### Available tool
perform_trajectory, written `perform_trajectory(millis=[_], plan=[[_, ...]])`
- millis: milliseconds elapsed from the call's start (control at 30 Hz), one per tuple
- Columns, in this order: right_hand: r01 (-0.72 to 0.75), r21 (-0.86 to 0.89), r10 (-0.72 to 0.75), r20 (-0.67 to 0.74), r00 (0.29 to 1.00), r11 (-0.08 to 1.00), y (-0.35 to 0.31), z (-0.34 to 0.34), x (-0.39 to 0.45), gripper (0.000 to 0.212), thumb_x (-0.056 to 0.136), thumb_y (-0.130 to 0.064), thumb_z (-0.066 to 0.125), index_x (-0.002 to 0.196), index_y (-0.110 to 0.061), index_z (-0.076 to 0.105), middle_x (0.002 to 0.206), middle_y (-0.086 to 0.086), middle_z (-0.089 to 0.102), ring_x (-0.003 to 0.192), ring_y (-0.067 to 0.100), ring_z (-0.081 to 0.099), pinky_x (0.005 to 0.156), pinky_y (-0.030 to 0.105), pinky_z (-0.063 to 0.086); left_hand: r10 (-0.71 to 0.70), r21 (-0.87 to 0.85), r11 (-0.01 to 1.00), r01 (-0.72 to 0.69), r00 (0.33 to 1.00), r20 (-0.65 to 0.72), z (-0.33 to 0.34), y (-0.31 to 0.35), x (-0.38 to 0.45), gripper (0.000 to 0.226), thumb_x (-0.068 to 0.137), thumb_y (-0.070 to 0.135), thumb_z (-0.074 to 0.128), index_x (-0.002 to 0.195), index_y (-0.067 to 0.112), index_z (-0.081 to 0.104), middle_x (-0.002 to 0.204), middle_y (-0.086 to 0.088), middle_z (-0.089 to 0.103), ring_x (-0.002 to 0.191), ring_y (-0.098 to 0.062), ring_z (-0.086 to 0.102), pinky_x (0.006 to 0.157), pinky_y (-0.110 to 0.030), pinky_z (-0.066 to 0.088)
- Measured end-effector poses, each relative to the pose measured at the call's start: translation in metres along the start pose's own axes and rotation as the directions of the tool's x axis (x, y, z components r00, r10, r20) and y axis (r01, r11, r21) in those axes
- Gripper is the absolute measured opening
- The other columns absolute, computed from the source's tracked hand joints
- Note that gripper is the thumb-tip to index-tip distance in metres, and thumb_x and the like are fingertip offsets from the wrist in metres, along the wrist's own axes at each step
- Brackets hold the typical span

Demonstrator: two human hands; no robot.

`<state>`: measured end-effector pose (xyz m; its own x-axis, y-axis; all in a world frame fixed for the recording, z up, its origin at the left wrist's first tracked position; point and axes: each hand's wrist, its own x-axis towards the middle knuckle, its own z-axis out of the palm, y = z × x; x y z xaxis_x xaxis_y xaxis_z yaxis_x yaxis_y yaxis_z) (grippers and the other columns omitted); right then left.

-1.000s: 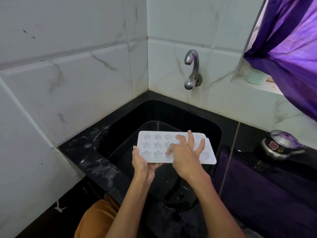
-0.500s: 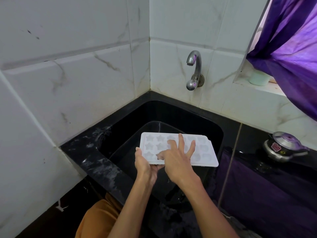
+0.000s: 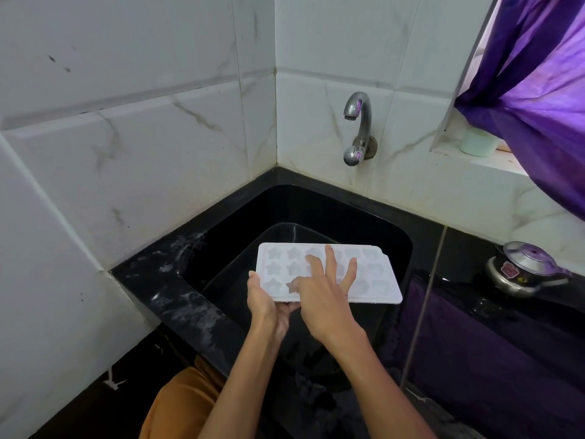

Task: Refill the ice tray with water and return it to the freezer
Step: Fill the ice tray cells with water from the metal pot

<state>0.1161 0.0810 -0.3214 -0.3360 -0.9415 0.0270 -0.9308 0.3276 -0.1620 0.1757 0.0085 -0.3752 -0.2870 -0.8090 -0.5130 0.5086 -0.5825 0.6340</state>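
Tray: white ice tray [image 3: 373, 274] held roughly level over the black sink [image 3: 221, 236], below and in front of the tap [image 3: 357, 128]; star-shaped cells on its left part, rounder shapes on its right; whether the cells hold water cannot be told
Left hand: left hand [image 3: 269, 307] grips the tray's near left corner, thumb lying along the left edge on top, the other fingers curled underneath and mostly hidden; the forearm rises from the bottom of the view, wrist bent slightly back
Right hand: right hand [image 3: 323, 296] lies palm down on top of the tray's middle, fingers straight and spread; the index and middle fingers reach toward the far rows, the ring and little fingers splay to the right, the thumb points left over a near cell
Right forearm: comes in from the lower right, crossing the near sink rim, wrist nearly straight
Sink: set in a black counter [image 3: 177, 299] in the corner of white marbled wall tiles [image 3: 142, 153]; pale smears on the counter's left rim
Tap: metal, mounted on the back wall, spout curved over toward the sink; no stream visible
Right side: purple curtain [image 3: 538, 90] hangs over a window ledge with a pale green cup [image 3: 478, 144]; a steel pressure cooker [image 3: 522, 270] sits on the counter, well apart from the tray
Bottom: orange cloth [image 3: 177, 403] of the person's clothing shows beneath the left forearm
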Motion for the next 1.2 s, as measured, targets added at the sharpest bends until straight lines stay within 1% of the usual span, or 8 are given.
perform_trajectory(millis=[200,367,500,667,800,967,1100,1200], plan=[[0.000,0.006,0.000,-0.055,0.998,1.000,-0.002,-0.005,-0.001,0.034,0.084,-0.002,0.061,0.112,-0.020,0.057,0.150,0.010,0.020,0.143,0.036,-0.020,0.105,0.065,-0.021,-0.016,0.034,0.999,0.016,1.000,-0.005,0.002,-0.001,-0.003,0.057,0.097,0.052,0.027,0.103,0.011,0.066,0.089,-0.012,0.075,0.077,-0.028,0.073,0.056,-0.037,0.057],[0.073,0.029,-0.070,-0.109,0.992,0.997,-0.010,0.000,0.003,0.031,0.087,-0.011,0.063,0.113,-0.026,0.059,0.152,0.009,0.019,0.143,0.034,-0.021,0.106,0.063,-0.019,-0.040,0.059,0.997,0.039,0.999,0.017,0.006,-0.001,-0.010,0.063,0.096,0.055,0.026,0.112,0.009,0.065,0.102,-0.018,0.072,0.095,-0.036,0.068,0.091,-0.053,0.051],[0.093,0.040,-0.090,-0.074,0.993,0.995,-0.016,0.010,0.006,0.030,0.092,-0.026,0.059,0.121,-0.036,0.061,0.158,0.009,0.012,0.143,0.033,-0.023,0.104,0.062,-0.023,-0.060,0.054,0.997,0.059,0.998,0.026,0.006,-0.002,-0.014,0.062,0.095,0.057,0.026,0.116,0.010,0.062,0.107,-0.019,0.070,0.096,-0.038,0.068,0.081,-0.049,0.055],[0.103,0.039,-0.099,-0.085,0.991,0.994,-0.014,0.017,0.008,0.030,0.092,-0.026,0.060,0.120,-0.035,0.062,0.156,0.009,0.017,0.143,0.034,-0.022,0.103,0.062,-0.025,-0.075,0.068,0.995,0.073,0.997,0.018,0.004,-0.002,-0.012,0.064,0.095,0.058,0.025,0.114,0.010,0.063,0.105,-0.019,0.071,0.093,-0.037,0.069,0.076,-0.046,0.056],[0.095,0.044,-0.091,-0.088,0.992,0.995,-0.012,0.019,0.008,0.033,0.091,-0.023,0.061,0.123,-0.034,0.059,0.157,0.010,0.014,0.143,0.033,-0.022,0.105,0.062,-0.024,-0.095,0.067,0.993,0.093,0.995,0.017,0.004,-0.002,-0.010,0.064,0.094,0.059,0.028,0.111,0.009,0.064,0.101,-0.019,0.072,0.086,-0.036,0.071,0.065,-0.041,0.056],[0.088,0.171,-0.078,-0.064,0.995,0.981,-0.007,0.023,0.007,0.044,0.088,-0.011,0.062,0.121,-0.039,0.055,0.155,0.004,0.016,0.144,0.027,-0.021,0.105,0.058,-0.026,-0.064,0.057,0.996,0.062,0.998,0.030,0.000,0.000,-0.006,0.064,0.095,0.056,0.027,0.111,0.007,0.065,0.099,-0.017,0.073,0.088,-0.035,0.071,0.076,-0.045,0.057],[0.009,0.424,0.047,-0.120,0.992,0.906,0.009,0.011,0.008,0.061,0.077,0.003,0.053,0.123,-0.037,0.048,0.152,-0.004,0.019,0.145,0.016,-0.007,0.110,0.053,-0.017,0.004,0.015,1.000,-0.004,1.000,0.007,-0.003,0.007,0.002,0.058,0.098,0.051,0.025,0.103,0.009,0.065,0.084,-0.013,0.075,0.073,-0.029,0.073,0.054,-0.038,0.057],[-0.105,0.516,0.271,-0.257,0.928,0.850,0.031,-0.002,0.011,0.056,0.079,0.000,0.049,0.126,-0.030,0.048,0.147,-0.005,0.030,0.141,0.012,0.018,0.114,0.048,0.000,0.022,-0.002,1.000,-0.022,0.999,0.035,-0.006,0.011,0.005,0.056,0.098,0.053,0.023,0.100,0.015,0.063,0.084,-0.012,0.075,0.074,-0.032,0.072,0.057,-0.049,0.057]])
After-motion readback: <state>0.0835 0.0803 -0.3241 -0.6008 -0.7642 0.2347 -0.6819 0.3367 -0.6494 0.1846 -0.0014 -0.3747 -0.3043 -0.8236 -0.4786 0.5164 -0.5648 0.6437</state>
